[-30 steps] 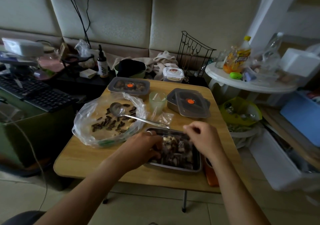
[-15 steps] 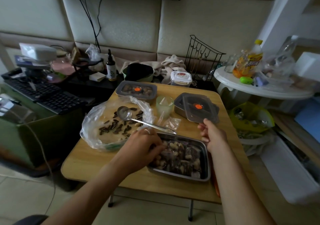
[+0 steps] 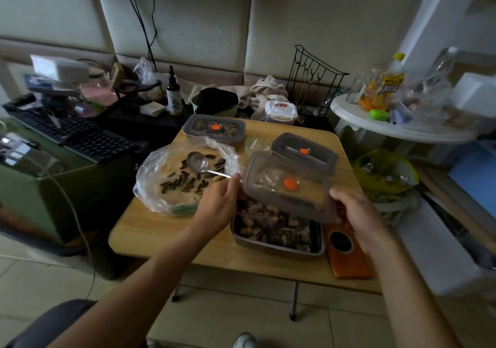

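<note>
— Can anything here be read?
— Hardly. The yellow-capped bottle [image 3: 383,90] at far right has a yellow label with bold dark lettering, too blurred to read.
— And the small white box [image 3: 281,107] just beyond the counter's [image 3: 166,229] far edge?
— A red-brown mark on top; its words cannot be made out. The dropper bottle [image 3: 173,101], far left, has a pale label, just as unreadable.
— The clear lid [image 3: 268,186] near the middle?
— Only an orange spot, no letters.

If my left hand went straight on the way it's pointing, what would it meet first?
Most likely the metal spoon: the left hand sits right at its handle end, aimed toward the plastic bag of dark seeds beyond. Depth is unclear, so it may pass above the handle.
</note>
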{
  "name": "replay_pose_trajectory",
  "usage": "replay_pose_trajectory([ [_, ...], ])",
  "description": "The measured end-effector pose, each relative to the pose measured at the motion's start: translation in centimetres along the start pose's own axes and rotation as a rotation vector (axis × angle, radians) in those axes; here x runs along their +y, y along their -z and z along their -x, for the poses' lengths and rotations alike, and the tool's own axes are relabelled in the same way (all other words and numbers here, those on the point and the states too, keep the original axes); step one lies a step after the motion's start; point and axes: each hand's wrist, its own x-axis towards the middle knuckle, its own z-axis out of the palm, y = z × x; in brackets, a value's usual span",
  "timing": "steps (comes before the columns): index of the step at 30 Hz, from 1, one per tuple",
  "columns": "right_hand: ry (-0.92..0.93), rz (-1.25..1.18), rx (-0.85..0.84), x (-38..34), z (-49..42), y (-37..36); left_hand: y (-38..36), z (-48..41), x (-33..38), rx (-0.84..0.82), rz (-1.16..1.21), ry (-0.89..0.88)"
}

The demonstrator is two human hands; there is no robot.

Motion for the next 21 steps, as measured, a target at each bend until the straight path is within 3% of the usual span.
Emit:
replay_pose_trajectory([
  [4,0.020,0.142,-0.074,0.2,1.1,0.3,0.4,-0.4,-0.1,-0.006,0.277,0.209],
  [6,0.019,0.228,-0.128,0.6,0.9,0.5,0.4,-0.4,0.0,-0.010,0.126,0.151],
  [9,0.094,0.471,-0.153,0.9,0.6,0.8,0.3,-0.5,-0.4,0.082,-0.280,-0.061],
  [12,0.182,0.684,-0.146,0.7,0.6,0.5,0.4,-0.8,-1.0,0.120,-0.461,-0.146],
  [21,0.168,0.825,-0.159,0.8,0.2,-0.2,0.1,-1.0,-1.1,0.025,-0.620,-0.135],
])
